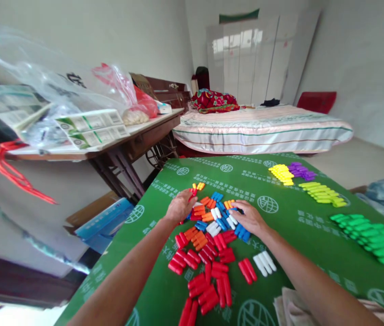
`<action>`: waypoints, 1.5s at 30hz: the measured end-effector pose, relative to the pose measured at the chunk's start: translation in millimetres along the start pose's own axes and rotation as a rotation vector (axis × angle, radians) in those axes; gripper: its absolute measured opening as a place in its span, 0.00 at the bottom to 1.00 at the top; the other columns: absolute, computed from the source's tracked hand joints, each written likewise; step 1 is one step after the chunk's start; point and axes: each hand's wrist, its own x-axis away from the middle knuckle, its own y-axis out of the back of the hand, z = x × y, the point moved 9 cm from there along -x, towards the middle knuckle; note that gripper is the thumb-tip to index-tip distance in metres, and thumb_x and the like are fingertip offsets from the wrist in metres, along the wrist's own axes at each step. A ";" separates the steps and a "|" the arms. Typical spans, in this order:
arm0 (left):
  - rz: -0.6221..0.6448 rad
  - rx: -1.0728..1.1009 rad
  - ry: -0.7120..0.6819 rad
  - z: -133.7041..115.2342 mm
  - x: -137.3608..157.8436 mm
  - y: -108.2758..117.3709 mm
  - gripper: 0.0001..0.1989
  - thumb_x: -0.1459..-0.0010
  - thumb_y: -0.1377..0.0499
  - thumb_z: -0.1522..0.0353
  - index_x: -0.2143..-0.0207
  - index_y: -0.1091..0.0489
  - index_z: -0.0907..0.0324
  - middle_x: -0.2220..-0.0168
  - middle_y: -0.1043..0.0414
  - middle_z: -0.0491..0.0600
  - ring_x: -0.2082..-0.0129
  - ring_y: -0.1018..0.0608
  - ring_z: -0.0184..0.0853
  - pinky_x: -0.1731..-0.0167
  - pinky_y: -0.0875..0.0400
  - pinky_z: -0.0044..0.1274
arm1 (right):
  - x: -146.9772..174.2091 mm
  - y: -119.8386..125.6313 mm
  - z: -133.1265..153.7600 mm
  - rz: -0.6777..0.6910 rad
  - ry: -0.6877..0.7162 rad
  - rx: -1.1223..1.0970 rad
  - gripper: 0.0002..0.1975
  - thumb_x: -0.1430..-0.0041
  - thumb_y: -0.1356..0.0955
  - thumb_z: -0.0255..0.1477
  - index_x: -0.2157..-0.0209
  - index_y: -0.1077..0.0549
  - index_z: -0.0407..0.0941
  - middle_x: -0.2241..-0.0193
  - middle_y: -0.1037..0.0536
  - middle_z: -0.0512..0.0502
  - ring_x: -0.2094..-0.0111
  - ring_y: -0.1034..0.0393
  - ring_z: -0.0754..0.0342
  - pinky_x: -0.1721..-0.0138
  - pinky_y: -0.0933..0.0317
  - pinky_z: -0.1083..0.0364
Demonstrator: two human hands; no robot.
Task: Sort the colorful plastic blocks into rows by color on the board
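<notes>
Bright rod-shaped plastic pieces lie in a loose heap on a green table (165, 199). At the heap's left edge, my left hand (180, 206) has its fingers closed around a small red plastic piece (194, 192). Two orange-yellow pieces (199, 186) sit just beyond its fingertips. My right hand (249, 218) reaches in from the other side, its fingers bent over a blue piece (234, 209) that they partly hide. Between the hands are white pieces (214, 228), blue pieces and orange pieces (199, 240). Many red pieces (208, 296) spread toward me.
Sorted rows of yellow (280, 174), purple (301, 171), lime (323, 194) and green pieces (370, 237) lie along the right. A beige cloth (294, 308) is at the near edge. Left stands a sewing table (110, 146) with boxes and bags; a bed (260, 129) is behind.
</notes>
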 end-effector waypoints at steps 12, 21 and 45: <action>-0.012 -0.010 0.128 35.7 43.5 -2.7 0.18 0.40 0.45 0.60 0.50 0.35 0.58 0.49 0.33 0.53 0.52 0.28 0.37 0.53 0.30 0.37 | 14.0 10.2 -3.6 -0.014 -0.078 -0.045 0.13 0.53 0.33 0.25 0.64 0.22 0.47 0.63 0.20 0.47 0.61 0.25 0.50 0.56 0.33 0.51; -0.085 -0.081 0.224 44.8 47.0 11.0 0.19 0.40 0.44 0.60 0.49 0.35 0.59 0.48 0.33 0.53 0.52 0.28 0.38 0.53 0.30 0.38 | 16.7 21.1 -14.0 -0.037 -0.146 -0.185 0.10 0.52 0.35 0.29 0.70 0.22 0.46 0.69 0.18 0.48 0.65 0.24 0.51 0.61 0.31 0.53; -0.102 -0.345 0.530 83.5 49.8 14.4 0.23 0.41 0.45 0.56 0.48 0.35 0.59 0.43 0.37 0.55 0.43 0.34 0.43 0.45 0.40 0.44 | 49.2 41.9 -39.9 -0.195 -0.147 -0.183 0.10 0.53 0.35 0.33 0.72 0.23 0.47 0.69 0.20 0.48 0.67 0.25 0.52 0.61 0.33 0.53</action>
